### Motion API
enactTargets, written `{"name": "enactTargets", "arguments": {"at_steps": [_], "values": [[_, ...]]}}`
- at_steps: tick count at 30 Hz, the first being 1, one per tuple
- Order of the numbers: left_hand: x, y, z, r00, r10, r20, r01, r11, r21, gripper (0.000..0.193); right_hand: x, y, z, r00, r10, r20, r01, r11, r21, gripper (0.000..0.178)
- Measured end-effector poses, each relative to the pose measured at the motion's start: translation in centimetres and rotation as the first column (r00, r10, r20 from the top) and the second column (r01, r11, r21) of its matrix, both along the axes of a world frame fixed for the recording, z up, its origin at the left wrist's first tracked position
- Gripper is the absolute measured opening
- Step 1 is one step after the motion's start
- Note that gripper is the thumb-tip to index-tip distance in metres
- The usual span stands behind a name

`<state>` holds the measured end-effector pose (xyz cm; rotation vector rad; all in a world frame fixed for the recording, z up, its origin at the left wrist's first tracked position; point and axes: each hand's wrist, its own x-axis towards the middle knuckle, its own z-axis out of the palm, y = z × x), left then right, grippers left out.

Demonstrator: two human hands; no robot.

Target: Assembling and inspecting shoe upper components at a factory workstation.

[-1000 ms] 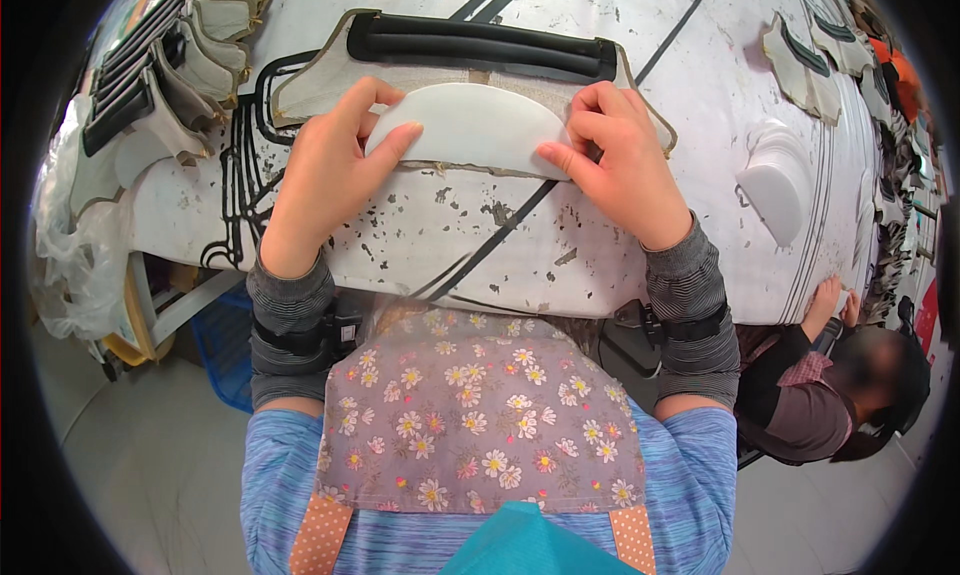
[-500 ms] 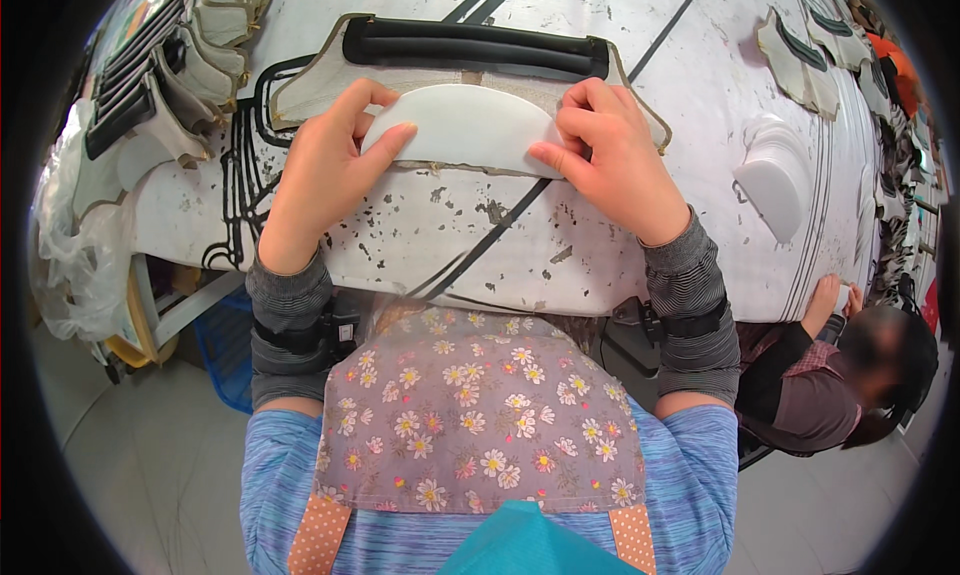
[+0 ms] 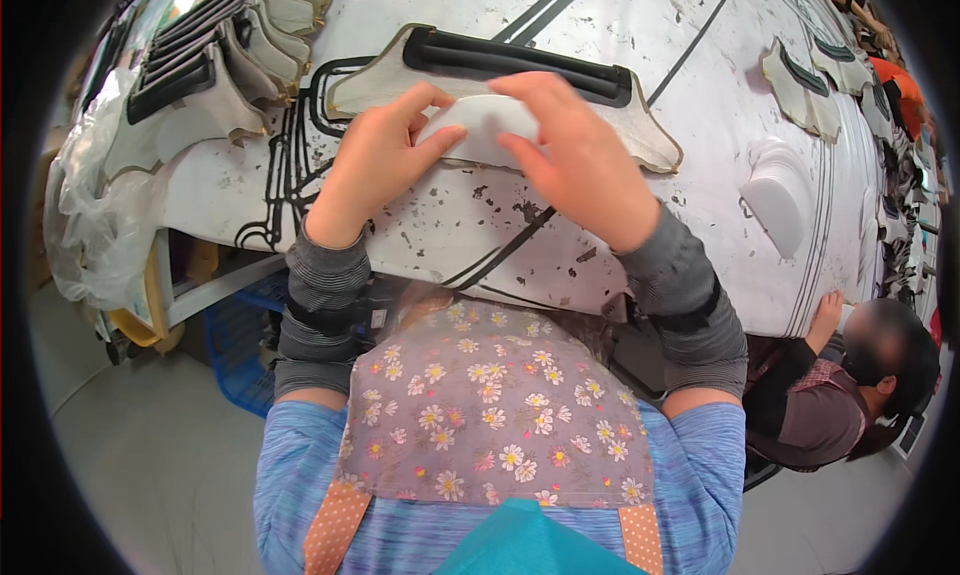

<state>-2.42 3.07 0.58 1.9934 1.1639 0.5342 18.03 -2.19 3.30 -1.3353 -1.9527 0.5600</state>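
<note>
– Please, what is nearest?
– The flowered apron (image 3: 500, 405). After it comes the white table (image 3: 690, 265).
– How is the left hand (image 3: 385, 155)?
– It is nearly closed; its thumb and bent fingers hold the left end of the white piece (image 3: 472, 115).
– And the right hand (image 3: 580, 160)?
– It is blurred, partly open over the piece's right part. Whether it grips, I cannot tell.
– Where is this piece?
– Over the near edge of the grey panel (image 3: 385, 80).
– What is beyond?
– The panel's black strip (image 3: 500, 58).
</note>
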Motion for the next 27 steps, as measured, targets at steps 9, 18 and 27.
{"name": "enactTargets", "arguments": {"at_steps": [9, 18, 27], "values": [[-2.6, -0.3, 0.3, 0.916, 0.257, 0.308, -0.345, 0.896, 0.278, 0.021, -1.5, 3.2, -2.4, 0.999, 0.05, 0.008, -0.046, 0.967, -0.25, 0.029], [-2.6, -0.9, -0.4, 0.769, 0.579, -0.271, -0.478, 0.802, 0.358, 0.049, -2.0, 3.2, -2.6, 1.0, 0.025, -0.013, -0.027, 0.967, -0.253, 0.028], [-1.3, -1.9, -1.5, 0.871, 0.367, 0.327, -0.276, 0.915, -0.294, 0.021, -1.9, 3.1, -2.2, 1.0, 0.013, -0.015, -0.016, 0.966, -0.259, 0.029]]}}
